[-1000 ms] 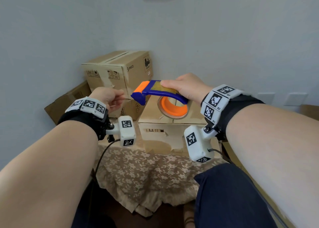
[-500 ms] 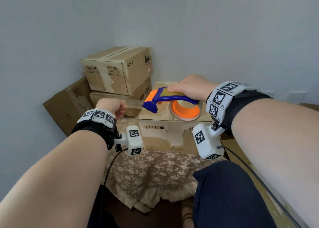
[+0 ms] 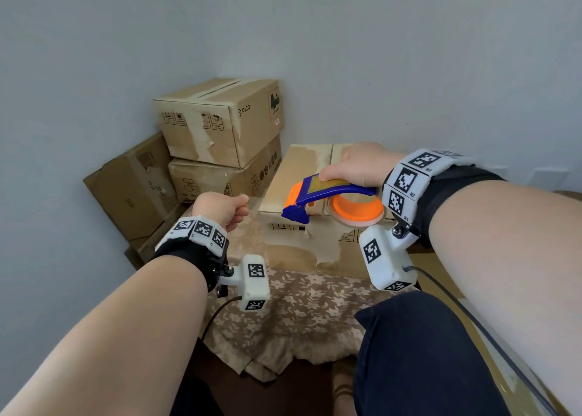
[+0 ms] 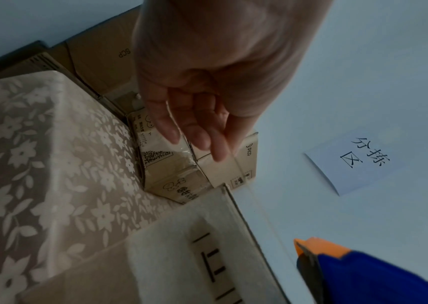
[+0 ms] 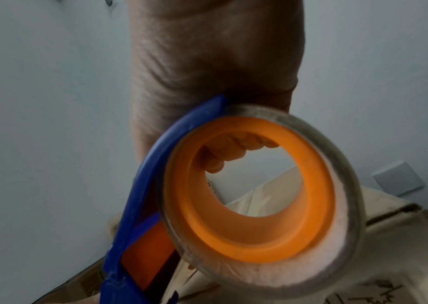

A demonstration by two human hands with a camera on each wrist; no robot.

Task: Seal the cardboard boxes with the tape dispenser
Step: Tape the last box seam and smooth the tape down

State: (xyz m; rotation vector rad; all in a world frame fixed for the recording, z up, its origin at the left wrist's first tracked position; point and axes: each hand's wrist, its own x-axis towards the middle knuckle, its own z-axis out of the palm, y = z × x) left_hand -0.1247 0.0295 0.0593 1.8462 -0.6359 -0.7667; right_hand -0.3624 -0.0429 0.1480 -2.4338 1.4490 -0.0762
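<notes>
My right hand [image 3: 362, 163] grips the blue and orange tape dispenser [image 3: 327, 198] just above the front edge of a closed cardboard box [image 3: 299, 170] on the table. In the right wrist view its fingers [image 5: 233, 148] curl through the orange core [image 5: 246, 195] of the clear tape roll. My left hand [image 3: 220, 209] is held left of the box, level with the dispenser's cutter. It pinches the end of a clear tape strip [image 4: 236, 164] that runs taut from the left fingers [image 4: 195, 131] to the dispenser's orange tip [image 4: 319, 248].
Two cardboard boxes [image 3: 220, 122] are stacked in the back left corner, with another box [image 3: 132, 188] leaning beside them. A floral tablecloth [image 3: 299, 305] covers the table. A paper note [image 4: 358, 162] hangs on the wall. My knee [image 3: 409, 352] is at the table's front right.
Both hands have come lower and nearer to me. The left hand has moved left, away from the dispenser, and the tape strip between them is longer.
</notes>
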